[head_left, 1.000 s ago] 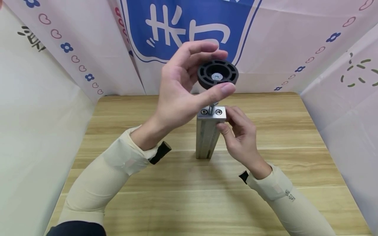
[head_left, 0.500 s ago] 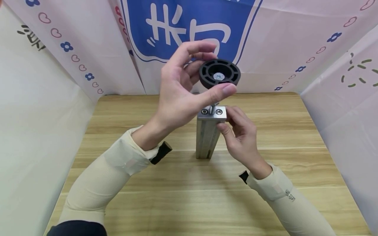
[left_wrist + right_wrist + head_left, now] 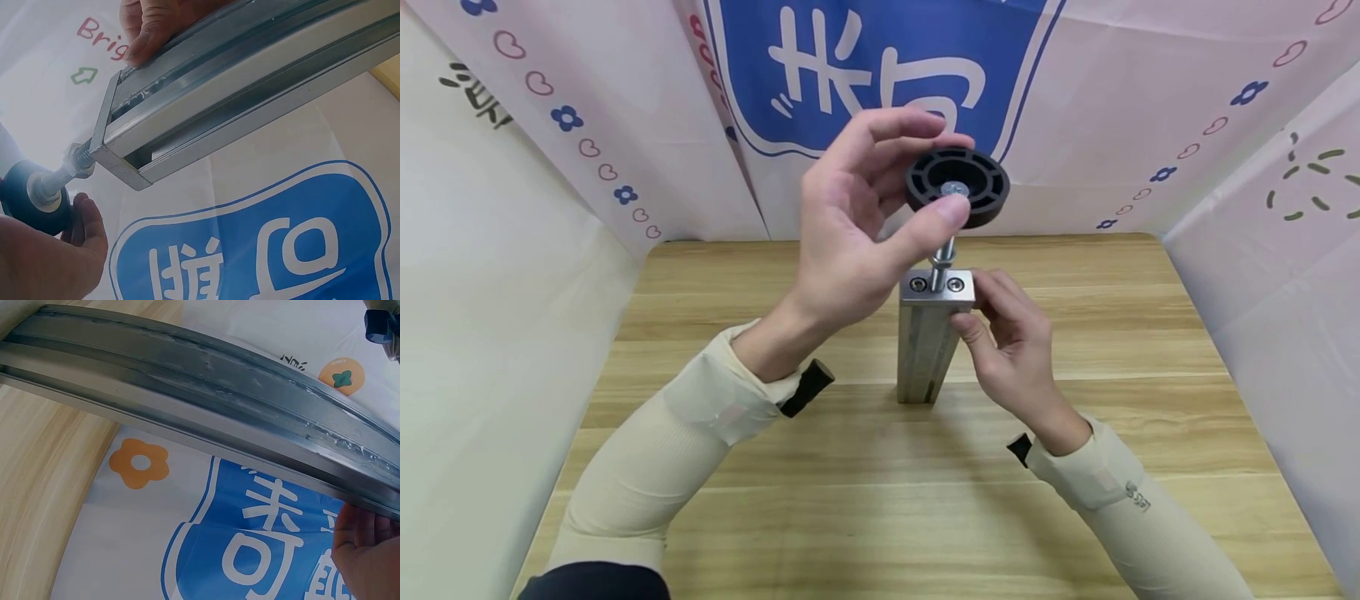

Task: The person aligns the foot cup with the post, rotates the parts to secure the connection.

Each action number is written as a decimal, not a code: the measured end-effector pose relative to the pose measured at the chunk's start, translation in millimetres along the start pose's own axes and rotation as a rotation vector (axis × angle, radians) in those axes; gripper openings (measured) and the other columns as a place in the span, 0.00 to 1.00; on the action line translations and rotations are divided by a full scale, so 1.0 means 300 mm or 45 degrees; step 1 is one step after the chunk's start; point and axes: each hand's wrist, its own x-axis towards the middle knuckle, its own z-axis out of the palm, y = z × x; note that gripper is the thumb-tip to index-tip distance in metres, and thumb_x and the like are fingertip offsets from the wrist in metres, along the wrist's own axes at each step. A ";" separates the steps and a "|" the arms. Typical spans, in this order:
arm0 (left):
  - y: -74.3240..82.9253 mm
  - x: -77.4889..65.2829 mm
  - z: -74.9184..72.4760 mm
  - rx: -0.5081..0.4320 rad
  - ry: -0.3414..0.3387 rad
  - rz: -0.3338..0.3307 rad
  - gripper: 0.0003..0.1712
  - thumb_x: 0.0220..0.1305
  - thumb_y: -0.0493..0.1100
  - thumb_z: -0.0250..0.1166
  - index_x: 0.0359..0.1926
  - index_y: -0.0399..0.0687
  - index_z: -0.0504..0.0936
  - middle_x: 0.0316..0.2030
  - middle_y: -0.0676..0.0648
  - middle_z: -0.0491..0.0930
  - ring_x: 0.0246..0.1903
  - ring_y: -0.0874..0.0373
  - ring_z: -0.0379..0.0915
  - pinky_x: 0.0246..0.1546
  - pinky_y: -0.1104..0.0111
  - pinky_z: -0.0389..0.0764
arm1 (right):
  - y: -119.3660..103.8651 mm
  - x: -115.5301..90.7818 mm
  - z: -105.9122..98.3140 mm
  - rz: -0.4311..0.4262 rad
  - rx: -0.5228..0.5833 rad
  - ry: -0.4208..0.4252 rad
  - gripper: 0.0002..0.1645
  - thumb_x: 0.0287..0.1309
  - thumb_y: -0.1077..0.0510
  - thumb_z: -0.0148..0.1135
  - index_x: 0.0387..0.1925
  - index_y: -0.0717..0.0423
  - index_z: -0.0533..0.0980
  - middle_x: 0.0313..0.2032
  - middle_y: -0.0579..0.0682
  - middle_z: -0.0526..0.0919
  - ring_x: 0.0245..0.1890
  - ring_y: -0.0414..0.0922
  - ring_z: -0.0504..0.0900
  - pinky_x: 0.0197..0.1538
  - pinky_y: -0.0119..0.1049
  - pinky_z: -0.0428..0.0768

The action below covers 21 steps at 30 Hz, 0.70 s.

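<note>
An aluminium profile [image 3: 925, 358] stands upright on the table, capped by a metal end plate [image 3: 961, 297] with two screws. From the plate rises a threaded stud with a hex nut [image 3: 80, 161], topped by a black round levelling foot [image 3: 996, 185]. My left hand [image 3: 842, 242] holds the foot, thumb across its near side and fingers behind the rim. Just under the plate, my right hand [image 3: 1015, 350] grips the profile by its right side, thumb in front. In the right wrist view the profile [image 3: 187, 387] runs across, with right-hand fingers [image 3: 356, 528] at its edge.
The wooden table [image 3: 820, 500] lies beneath. A printed cloth [image 3: 1112, 100] with a blue sign hangs right behind it, and white cloth sides [image 3: 497, 275] close in on the left and right. A black wrist camera [image 3: 808, 387] juts from the left sleeve.
My left thumb has moved back and left from the foot's near rim to over its centre, so more of the stud and nut shows. My right hand and the profile have stayed still.
</note>
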 end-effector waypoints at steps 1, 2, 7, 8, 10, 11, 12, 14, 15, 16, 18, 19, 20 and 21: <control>-0.001 -0.001 0.000 -0.005 -0.007 0.006 0.29 0.60 0.34 0.66 0.59 0.20 0.70 0.54 0.24 0.82 0.53 0.42 0.86 0.55 0.50 0.87 | 0.001 0.000 0.001 -0.006 0.005 0.000 0.31 0.68 0.57 0.67 0.58 0.82 0.75 0.48 0.42 0.82 0.44 0.38 0.80 0.50 0.28 0.82; -0.002 -0.002 0.000 -0.007 -0.014 0.011 0.29 0.61 0.34 0.65 0.59 0.20 0.70 0.54 0.24 0.82 0.54 0.42 0.85 0.56 0.50 0.87 | 0.001 0.001 0.001 -0.011 0.010 -0.001 0.31 0.68 0.57 0.67 0.58 0.82 0.75 0.48 0.42 0.82 0.44 0.38 0.80 0.50 0.27 0.82; 0.000 -0.003 0.004 -0.012 -0.026 0.004 0.29 0.62 0.36 0.64 0.59 0.19 0.70 0.55 0.24 0.81 0.55 0.42 0.84 0.56 0.50 0.86 | -0.002 0.003 0.003 -0.017 0.024 -0.002 0.32 0.68 0.55 0.66 0.58 0.82 0.75 0.48 0.42 0.82 0.44 0.38 0.81 0.50 0.28 0.82; 0.001 -0.002 0.006 -0.008 -0.026 0.001 0.30 0.61 0.35 0.65 0.59 0.20 0.70 0.55 0.25 0.81 0.54 0.43 0.84 0.56 0.51 0.86 | -0.002 0.003 0.003 -0.017 0.026 -0.001 0.32 0.68 0.55 0.66 0.58 0.82 0.75 0.48 0.43 0.83 0.45 0.38 0.80 0.50 0.28 0.82; 0.003 0.001 0.010 -0.001 -0.023 -0.004 0.30 0.59 0.33 0.67 0.59 0.21 0.71 0.55 0.26 0.81 0.54 0.44 0.84 0.55 0.52 0.87 | -0.003 0.003 0.003 -0.016 0.026 0.000 0.32 0.68 0.56 0.66 0.59 0.82 0.75 0.48 0.42 0.83 0.45 0.38 0.80 0.51 0.28 0.82; 0.004 0.002 0.012 0.003 -0.021 -0.007 0.30 0.58 0.31 0.69 0.59 0.21 0.71 0.55 0.27 0.82 0.53 0.45 0.84 0.54 0.53 0.87 | -0.002 0.002 0.003 -0.016 0.023 0.000 0.31 0.68 0.56 0.66 0.59 0.82 0.75 0.48 0.42 0.83 0.45 0.38 0.80 0.51 0.28 0.82; 0.005 0.004 0.014 0.008 -0.020 -0.007 0.31 0.56 0.29 0.70 0.59 0.21 0.71 0.55 0.27 0.82 0.53 0.46 0.84 0.54 0.53 0.87 | -0.002 0.002 0.003 -0.015 0.024 0.000 0.31 0.68 0.56 0.67 0.59 0.82 0.75 0.48 0.42 0.82 0.45 0.38 0.80 0.51 0.28 0.82; 0.006 0.007 0.017 0.016 -0.015 -0.006 0.33 0.53 0.25 0.73 0.60 0.21 0.71 0.55 0.27 0.81 0.53 0.46 0.84 0.55 0.54 0.87 | -0.001 0.001 0.002 -0.014 0.022 -0.004 0.31 0.68 0.57 0.67 0.58 0.83 0.74 0.48 0.42 0.82 0.45 0.37 0.80 0.51 0.28 0.82; 0.007 0.008 0.018 0.016 -0.011 -0.006 0.35 0.51 0.23 0.75 0.60 0.20 0.71 0.55 0.27 0.81 0.53 0.47 0.84 0.56 0.53 0.86 | -0.001 0.000 0.002 -0.013 0.021 -0.006 0.31 0.68 0.57 0.67 0.59 0.83 0.74 0.48 0.42 0.82 0.46 0.37 0.80 0.52 0.28 0.82; 0.007 0.008 0.019 0.018 -0.008 -0.005 0.36 0.50 0.23 0.76 0.60 0.20 0.71 0.55 0.27 0.80 0.53 0.47 0.84 0.56 0.53 0.86 | -0.001 0.000 0.002 -0.011 0.019 -0.006 0.31 0.68 0.58 0.67 0.58 0.83 0.74 0.49 0.42 0.82 0.46 0.37 0.80 0.52 0.28 0.82; 0.007 0.008 0.020 0.021 -0.002 -0.002 0.37 0.48 0.22 0.77 0.60 0.19 0.71 0.56 0.28 0.78 0.53 0.47 0.83 0.57 0.53 0.86 | -0.001 -0.001 0.002 -0.007 0.017 -0.007 0.31 0.67 0.58 0.67 0.59 0.83 0.74 0.49 0.42 0.82 0.46 0.37 0.80 0.52 0.28 0.82; 0.007 0.007 0.020 0.023 0.001 -0.003 0.38 0.47 0.21 0.77 0.60 0.19 0.71 0.56 0.29 0.77 0.54 0.48 0.83 0.57 0.54 0.86 | -0.002 -0.001 0.002 -0.006 0.016 -0.006 0.31 0.67 0.57 0.67 0.59 0.83 0.74 0.49 0.42 0.82 0.46 0.37 0.80 0.52 0.28 0.82; 0.007 0.006 0.020 0.027 0.004 -0.005 0.38 0.47 0.22 0.77 0.60 0.19 0.71 0.57 0.29 0.76 0.54 0.48 0.82 0.57 0.54 0.87 | -0.003 -0.001 0.003 -0.004 0.015 -0.006 0.31 0.67 0.57 0.67 0.59 0.82 0.75 0.49 0.42 0.82 0.46 0.37 0.80 0.52 0.28 0.82; 0.007 0.005 0.021 0.030 0.006 -0.004 0.38 0.47 0.22 0.77 0.60 0.18 0.71 0.57 0.30 0.75 0.54 0.48 0.82 0.56 0.54 0.87 | -0.004 -0.001 0.002 -0.003 0.008 -0.006 0.32 0.67 0.56 0.67 0.59 0.82 0.75 0.49 0.42 0.82 0.46 0.37 0.80 0.52 0.28 0.82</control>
